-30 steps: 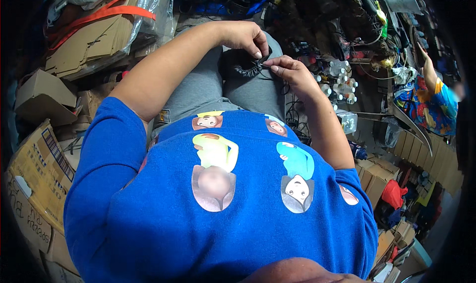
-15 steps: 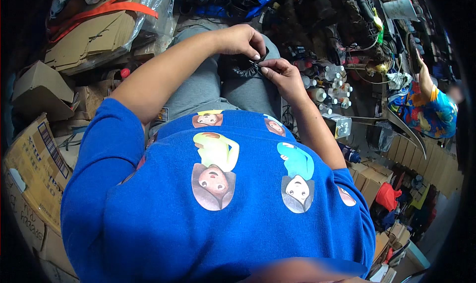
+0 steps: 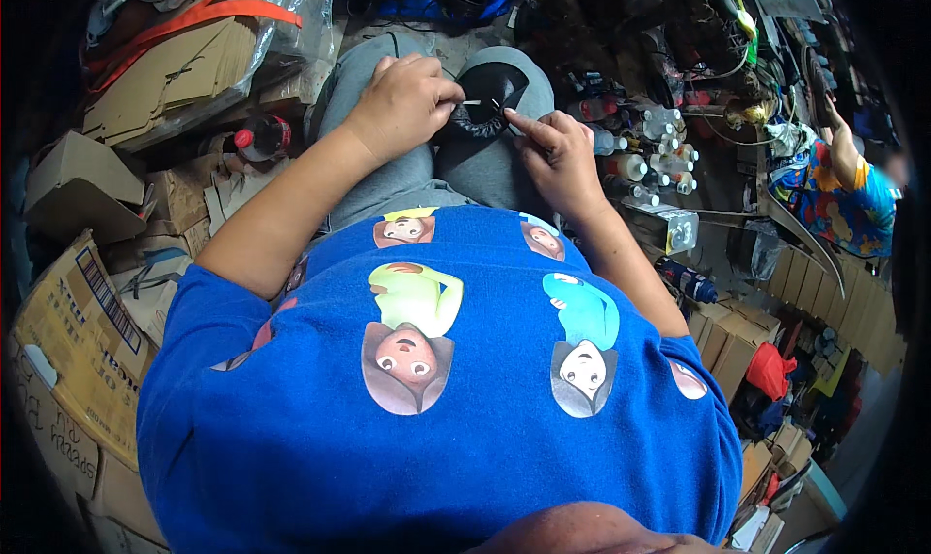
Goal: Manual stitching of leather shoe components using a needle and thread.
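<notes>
On my right thigh lies a glossy black piece point(image 3: 482, 86) with a gathered, ruffled edge; its kind is not clear, though it resembles a shoe part. My left hand point(image 3: 402, 106) is closed at its left side, fingers pinching a thin, pale needle-like tool point(image 3: 472, 102) that points right over the piece. My right hand point(image 3: 561, 156) holds the ruffled edge from the right, index finger stretched onto it and the other fingers curled. A small light sliver stands near that fingertip. The right thumb is mostly hidden.
Flattened cardboard point(image 3: 175, 64) with an orange strap is stacked far left, near a red-capped bottle point(image 3: 262, 139). Several plastic bottles point(image 3: 630, 166) stand right of my knee. A person in a colourful shirt point(image 3: 853, 200) is at the far right. Boxes point(image 3: 722, 345) crowd the right side.
My left hand has moved left and down, away from my right hand, and the pale tool now shows. My right index finger has straightened. More of the black piece is visible.
</notes>
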{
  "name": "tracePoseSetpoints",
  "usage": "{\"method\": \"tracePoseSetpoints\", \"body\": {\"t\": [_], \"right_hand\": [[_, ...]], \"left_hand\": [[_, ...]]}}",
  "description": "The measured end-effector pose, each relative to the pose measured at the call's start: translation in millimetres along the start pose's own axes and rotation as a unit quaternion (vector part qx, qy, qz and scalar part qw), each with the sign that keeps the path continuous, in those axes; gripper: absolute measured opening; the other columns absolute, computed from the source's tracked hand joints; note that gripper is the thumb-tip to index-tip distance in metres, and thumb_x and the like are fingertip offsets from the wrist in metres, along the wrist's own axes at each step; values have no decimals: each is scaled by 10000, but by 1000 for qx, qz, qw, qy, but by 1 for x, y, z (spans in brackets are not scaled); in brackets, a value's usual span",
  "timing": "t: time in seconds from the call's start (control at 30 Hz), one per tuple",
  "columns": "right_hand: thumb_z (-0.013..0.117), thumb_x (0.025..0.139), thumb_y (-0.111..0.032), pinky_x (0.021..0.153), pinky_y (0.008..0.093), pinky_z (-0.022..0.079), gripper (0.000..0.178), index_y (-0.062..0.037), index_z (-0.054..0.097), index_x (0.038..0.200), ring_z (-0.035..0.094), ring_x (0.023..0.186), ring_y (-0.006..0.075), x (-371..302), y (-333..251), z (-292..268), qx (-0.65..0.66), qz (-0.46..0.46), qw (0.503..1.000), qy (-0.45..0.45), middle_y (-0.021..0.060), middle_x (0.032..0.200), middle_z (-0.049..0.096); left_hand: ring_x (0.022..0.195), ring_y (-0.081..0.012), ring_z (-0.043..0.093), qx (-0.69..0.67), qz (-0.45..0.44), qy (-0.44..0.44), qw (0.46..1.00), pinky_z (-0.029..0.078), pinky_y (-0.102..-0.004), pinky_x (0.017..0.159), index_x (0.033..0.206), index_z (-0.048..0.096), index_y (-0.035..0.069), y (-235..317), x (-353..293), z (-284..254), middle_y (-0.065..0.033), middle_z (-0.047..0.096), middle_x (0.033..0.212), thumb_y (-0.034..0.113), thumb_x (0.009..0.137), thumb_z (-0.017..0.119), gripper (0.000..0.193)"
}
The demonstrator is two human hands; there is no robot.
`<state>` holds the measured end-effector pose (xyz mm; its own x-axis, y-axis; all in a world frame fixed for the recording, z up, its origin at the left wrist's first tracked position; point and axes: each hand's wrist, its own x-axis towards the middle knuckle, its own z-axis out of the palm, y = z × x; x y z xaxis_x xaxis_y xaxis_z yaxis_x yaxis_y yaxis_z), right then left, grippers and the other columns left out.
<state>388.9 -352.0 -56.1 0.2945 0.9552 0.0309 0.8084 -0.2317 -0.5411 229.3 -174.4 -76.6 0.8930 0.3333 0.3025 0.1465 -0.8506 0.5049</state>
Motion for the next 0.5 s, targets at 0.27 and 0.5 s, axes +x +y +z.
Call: {"method": "tracePoseSetpoints", "body": {"t": [0.27,0.5], "right_hand": [[621,778,-53,700,279,444,308,-186,706,1043,523,758,158,20,23,-12,197,75,974,-82,39,764,516],[617,758,-104,827,373,352,332,-215,694,1062,511,837,235,4,-1,-15,-60,-30,997,-32,52,803,548]], "left_hand": [[748,-228,522,-221,-16,-60,973,424,-336,684,969,696,128,-12,7,5,-53,511,787,50,776,635,217],[855,-224,520,-45,-16,-58,997,353,-359,784,963,691,161,-9,-3,-3,-38,517,810,99,792,624,195]]}}
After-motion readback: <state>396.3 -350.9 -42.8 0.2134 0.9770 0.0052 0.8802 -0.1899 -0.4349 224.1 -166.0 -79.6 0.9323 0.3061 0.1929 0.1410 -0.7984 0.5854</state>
